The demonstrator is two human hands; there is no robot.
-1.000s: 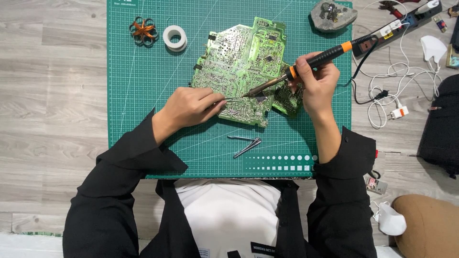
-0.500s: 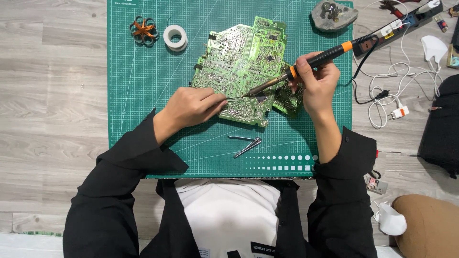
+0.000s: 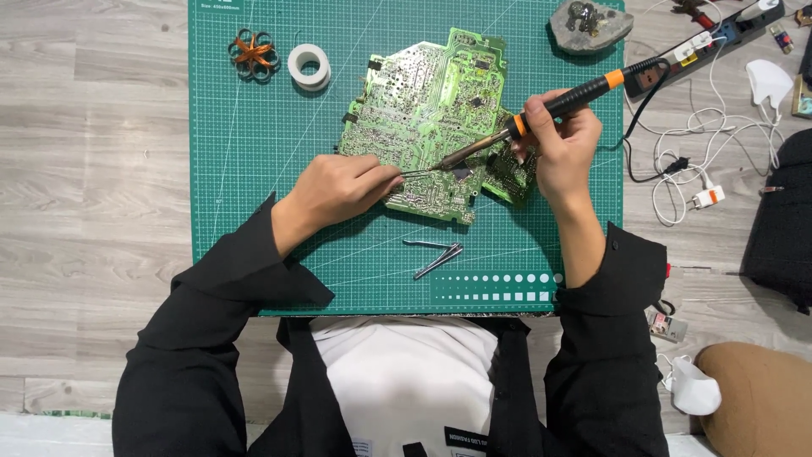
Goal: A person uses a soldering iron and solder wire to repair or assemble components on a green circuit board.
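- Overhead view from the head camera; a person in black sleeves works over a green cutting mat (image 3: 254,169) laid on a grey wood-look floor (image 3: 85,169).
- A green circuit board (image 3: 423,110) lies on the mat, solder side up, near the mat's upper middle; a smaller green board piece (image 3: 512,173) sits just beside its lower right edge.
- Left hand (image 3: 338,190) is closed in a pinch on a thin metal tool (image 3: 416,173); the tool's point reaches to the board's lower middle.
- Right hand (image 3: 562,140) is closed around the black and orange grip of a soldering iron (image 3: 541,110); the iron slants down to the left, and its tip meets the board close to the thin tool's point.
- Against the frames from half a second and one second ago, both hands, the iron and the board sit in the same places; no shift can be made out.
- Tweezers (image 3: 436,254) lie loose on the mat below the board, apart from both hands.
- A white tape roll (image 3: 309,65) and a small copper coil (image 3: 254,52) rest at the mat's upper left.
- A grey iron stand (image 3: 589,23) sits at the mat's upper right; a power strip (image 3: 719,34) and white cables (image 3: 677,169) lie on the floor to the right.
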